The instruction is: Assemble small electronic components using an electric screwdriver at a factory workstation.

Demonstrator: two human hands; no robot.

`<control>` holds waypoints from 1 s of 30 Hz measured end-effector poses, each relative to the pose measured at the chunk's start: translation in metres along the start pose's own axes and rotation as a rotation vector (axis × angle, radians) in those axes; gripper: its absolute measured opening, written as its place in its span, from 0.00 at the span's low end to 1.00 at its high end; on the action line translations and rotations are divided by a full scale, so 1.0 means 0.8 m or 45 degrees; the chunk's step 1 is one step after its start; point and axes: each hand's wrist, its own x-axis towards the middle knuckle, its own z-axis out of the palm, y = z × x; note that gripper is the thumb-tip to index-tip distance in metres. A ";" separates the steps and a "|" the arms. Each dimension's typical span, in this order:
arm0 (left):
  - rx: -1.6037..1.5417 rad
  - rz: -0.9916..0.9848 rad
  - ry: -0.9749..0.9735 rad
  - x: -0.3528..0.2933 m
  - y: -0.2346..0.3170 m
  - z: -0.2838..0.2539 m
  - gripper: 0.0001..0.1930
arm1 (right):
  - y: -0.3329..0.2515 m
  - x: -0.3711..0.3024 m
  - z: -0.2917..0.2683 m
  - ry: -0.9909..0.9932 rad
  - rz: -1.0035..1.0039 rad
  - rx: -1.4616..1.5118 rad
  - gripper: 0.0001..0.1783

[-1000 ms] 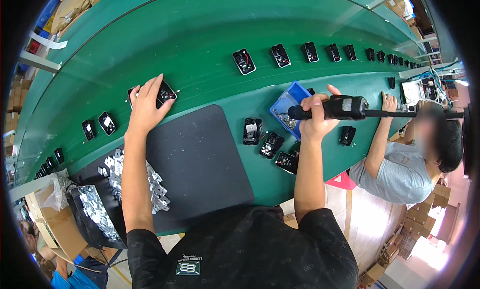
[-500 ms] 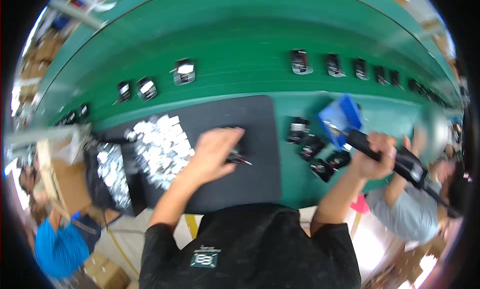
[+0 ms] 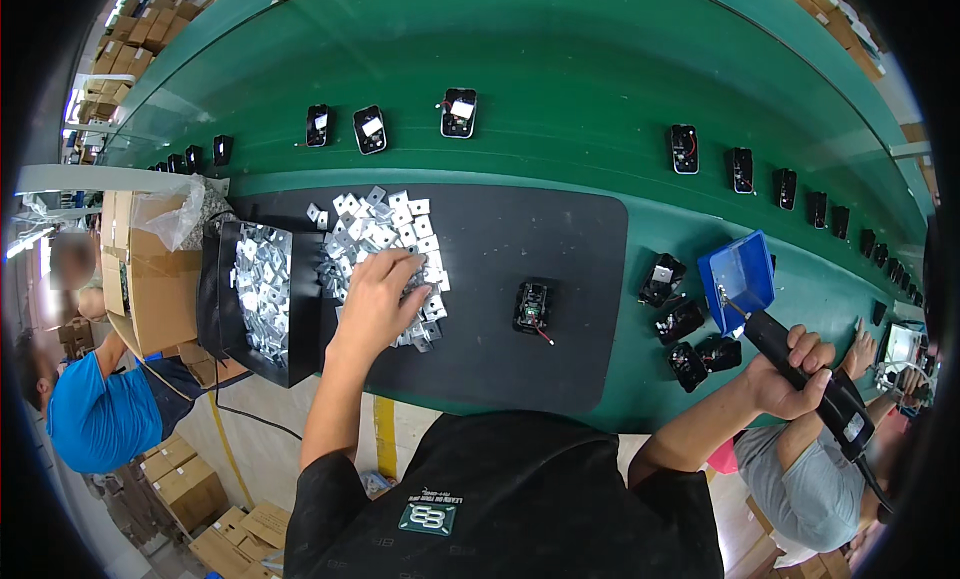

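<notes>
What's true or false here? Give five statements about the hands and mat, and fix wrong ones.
1. The right hand holds a black screwdriver. True.
2. The left hand is over the metal pieces. True.
3. One black casing lies on the dark mat. True.
4. The left hand holds that casing. False: they are apart.
5. The metal pieces lie on the mat's right side. False: they lie toward its left.

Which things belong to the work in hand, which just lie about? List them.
Likely in use:
metal plates, at the left hand
screwdriver, in the right hand
blue bin
black unit, on the mat

Apparently just lying about:
cardboard box
plastic wrap
floor cartons
</notes>
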 end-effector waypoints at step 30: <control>-1.009 -0.280 -0.099 0.001 0.090 0.050 0.09 | -0.008 -0.010 -0.009 0.026 -0.002 -0.042 0.27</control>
